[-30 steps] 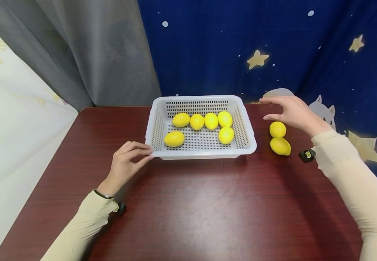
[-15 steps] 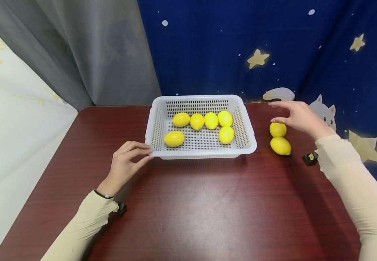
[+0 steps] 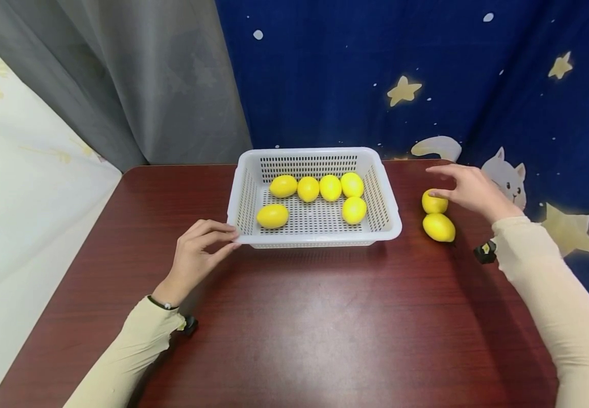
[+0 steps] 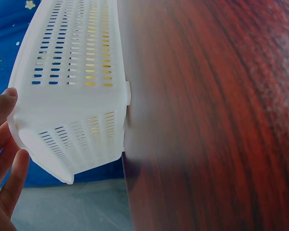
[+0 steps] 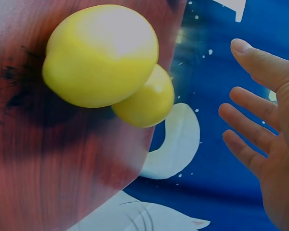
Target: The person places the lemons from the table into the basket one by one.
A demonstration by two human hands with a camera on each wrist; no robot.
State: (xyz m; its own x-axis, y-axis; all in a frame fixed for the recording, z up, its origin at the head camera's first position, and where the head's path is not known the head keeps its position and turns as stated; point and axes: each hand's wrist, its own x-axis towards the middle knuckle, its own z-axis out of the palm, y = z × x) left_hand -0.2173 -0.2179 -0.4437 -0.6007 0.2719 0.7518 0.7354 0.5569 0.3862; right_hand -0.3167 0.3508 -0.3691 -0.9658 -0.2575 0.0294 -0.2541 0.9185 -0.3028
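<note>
A white perforated plastic basket [image 3: 320,241] stands on the table with several yellow lemons [image 3: 308,189] inside. At its near left corner, my left hand [image 3: 197,255] pinches the rim between thumb and fingers; the left wrist view shows the fingertips [image 4: 20,156] around that corner of the basket [image 4: 70,98]. Two more lemons touch each other on the table to the right: a far one [image 3: 431,205] and a near one [image 3: 439,228]. My right hand [image 3: 470,190] hovers over the far lemon, fingers spread and holding nothing. In the right wrist view a gap separates the hand [image 5: 274,130] from both lemons.
The dark red wooden table [image 3: 320,328] runs back to a blue curtain [image 3: 325,73] printed with stars and a cat. A grey curtain [image 3: 172,85] hangs at the back left, and white patterned cloth [image 3: 24,198] lines the left side.
My right hand has moved right and slightly down, from beside the lemon pair to over the far lemon. The left hand and the basket have stayed in place.
</note>
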